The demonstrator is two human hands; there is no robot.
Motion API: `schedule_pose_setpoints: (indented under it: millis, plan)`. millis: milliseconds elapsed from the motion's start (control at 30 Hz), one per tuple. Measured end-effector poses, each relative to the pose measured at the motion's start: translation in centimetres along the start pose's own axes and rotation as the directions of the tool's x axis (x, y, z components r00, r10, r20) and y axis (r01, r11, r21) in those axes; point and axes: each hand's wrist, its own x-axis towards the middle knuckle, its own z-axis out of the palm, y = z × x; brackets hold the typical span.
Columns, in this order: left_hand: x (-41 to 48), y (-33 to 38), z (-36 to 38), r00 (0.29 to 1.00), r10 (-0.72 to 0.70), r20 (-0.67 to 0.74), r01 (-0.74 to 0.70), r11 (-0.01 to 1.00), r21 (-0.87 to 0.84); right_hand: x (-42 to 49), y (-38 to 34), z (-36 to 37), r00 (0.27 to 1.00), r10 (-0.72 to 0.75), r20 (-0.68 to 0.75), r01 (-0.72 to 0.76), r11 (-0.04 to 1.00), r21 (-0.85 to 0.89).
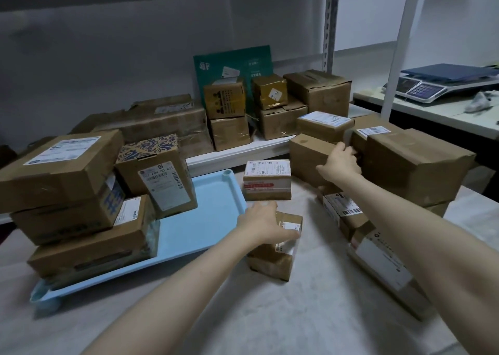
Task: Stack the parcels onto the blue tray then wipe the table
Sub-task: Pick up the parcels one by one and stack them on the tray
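— At our nine o'clock on the pale table (270,314), what do we see?
— The light blue plastic tray (189,227), with brown cardboard parcels stacked on its left half. A box with blue ornament (154,171) leans among them at ten o'clock.
— And our left hand (266,223)?
— At the centre, just beside the tray's right rim. Its fingers curl over a small brown cardboard parcel (272,252) with white labels and grip it; the parcel sits on the table.
— Our right hand (341,163)?
— At one o'clock we grasp a plain brown cardboard box (307,157), fingers hooked over its far right edge, in the gap beside a larger taped box (415,165) at two o'clock.
— Between the two?
— A flat parcel with a red-and-white label (267,179) at twelve o'clock. Under our right forearm, at four o'clock, lies a long labelled parcel (383,268).
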Motion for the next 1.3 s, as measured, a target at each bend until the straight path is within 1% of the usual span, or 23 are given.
schedule_pose_setpoints:
  millis: [100, 167, 233, 300, 400, 467, 533, 567, 633, 700, 733, 800, 833, 900, 967, 1033, 1067, 1100, 1133, 1167, 1267, 1300]
  plan:
    - [0.4, 0.4, 1.1, 0.998, -0.022, 0.052, 0.018, 0.996, 0.083, 0.3, 0.4, 0.2, 0.998, -0.016, -0.055, 0.018, 1.000, 0.026]
    - [0.6, 0.6, 1.7, 0.998, -0.017, 0.065, 0.010, 0.993, 0.114, 0.2, 0.4, 0.3, 0.993, -0.073, -0.088, 0.078, 0.995, 0.058]
    - [0.7, 0.6, 2.0, 0.998, -0.013, 0.055, 0.007, 0.995, 0.104, -0.2, 0.3, 0.2, 0.984, -0.135, -0.121, 0.150, 0.981, 0.126]
    - [1.0, 0.7, 1.9, 0.999, -0.028, 0.031, 0.026, 0.998, 0.053, -0.8, -0.1, -0.3, 0.968, -0.179, -0.176, 0.211, 0.961, 0.180]
    - [1.4, 1.1, 1.4, 0.993, -0.094, -0.075, 0.085, 0.989, -0.124, -1.9, -1.2, -1.5, 0.940, -0.220, -0.261, 0.284, 0.928, 0.241]
    - [1.6, 1.4, 1.2, 0.981, -0.145, -0.130, 0.114, 0.969, -0.220, -2.8, -1.9, -2.3, 0.928, -0.223, -0.300, 0.313, 0.903, 0.295]
    - [1.8, 1.6, 1.2, 0.976, -0.167, -0.139, 0.130, 0.961, -0.244, -3.7, -2.5, -2.9, 0.929, -0.211, -0.303, 0.325, 0.858, 0.399]
    - [1.8, 1.5, 1.2, 0.977, -0.169, -0.132, 0.132, 0.959, -0.250, -4.2, -2.9, -3.3, 0.939, -0.198, -0.282, 0.316, 0.820, 0.478]
    - [1.8, 1.1, 1.0, 0.976, -0.161, -0.144, 0.111, 0.946, -0.304, -4.9, -3.3, -3.6, 0.963, -0.172, -0.209, 0.268, 0.711, 0.650]
    - [1.9, 0.3, 0.2, 0.969, -0.146, -0.202, 0.048, 0.905, -0.422, -5.2, -3.7, -3.7, 0.989, -0.130, -0.073, 0.136, 0.585, 0.799]
    - [1.8, -0.1, -0.6, 0.961, -0.150, -0.231, 0.017, 0.868, -0.496, -5.3, -4.0, -3.6, 0.993, -0.121, 0.017, 0.047, 0.509, 0.860]
    - [1.3, -0.9, -2.4, 0.950, -0.192, -0.247, -0.015, 0.760, -0.649, -5.8, -4.6, -3.4, 0.974, -0.127, 0.190, -0.136, 0.349, 0.927]
    - [1.0, -1.3, -3.4, 0.948, -0.209, -0.241, -0.025, 0.705, -0.709, -6.2, -4.9, -3.4, 0.959, -0.130, 0.251, -0.205, 0.292, 0.934]
    - [-0.1, -2.0, -4.9, 0.949, -0.213, -0.233, -0.060, 0.603, -0.796, -7.1, -5.5, -3.5, 0.928, -0.140, 0.345, -0.310, 0.225, 0.924]
    - [-1.4, -2.8, -5.9, 0.953, -0.179, -0.244, -0.127, 0.496, -0.859, -8.0, -5.8, -3.5, 0.877, -0.152, 0.457, -0.441, 0.125, 0.889]
    - [-2.8, -3.4, -6.6, 0.949, -0.147, -0.280, -0.195, 0.426, -0.883, -9.3, -6.2, -3.6, 0.791, -0.200, 0.578, -0.591, -0.009, 0.806]
    - [-3.3, -3.6, -6.9, 0.947, -0.140, -0.291, -0.216, 0.395, -0.893, -10.0, -6.3, -3.6, 0.746, -0.234, 0.624, -0.652, -0.059, 0.756]
    - [-3.7, -3.9, -7.2, 0.943, -0.144, -0.299, -0.233, 0.356, -0.905, -10.8, -6.6, -3.5, 0.700, -0.270, 0.661, -0.700, -0.080, 0.709]
    - [-4.1, -4.1, -7.4, 0.940, -0.152, -0.307, -0.248, 0.315, -0.916, -11.4, -6.8, -3.3, 0.649, -0.311, 0.694, -0.744, -0.069, 0.665]
    - [-4.3, -4.4, -7.5, 0.936, -0.169, -0.309, -0.255, 0.280, -0.925, -12.0, -7.0, -3.0, 0.580, -0.363, 0.730, -0.789, -0.028, 0.613]
    - [-4.9, -5.3, -7.2, 0.933, -0.208, -0.293, -0.247, 0.223, -0.943, -12.6, -7.4, -1.9, 0.313, -0.499, 0.808, -0.879, 0.169, 0.445]
    - [-5.2, -5.6, -7.1, 0.934, -0.209, -0.291, -0.251, 0.199, -0.947, -12.9, -7.5, -1.7, 0.238, -0.530, 0.814, -0.892, 0.212, 0.399]
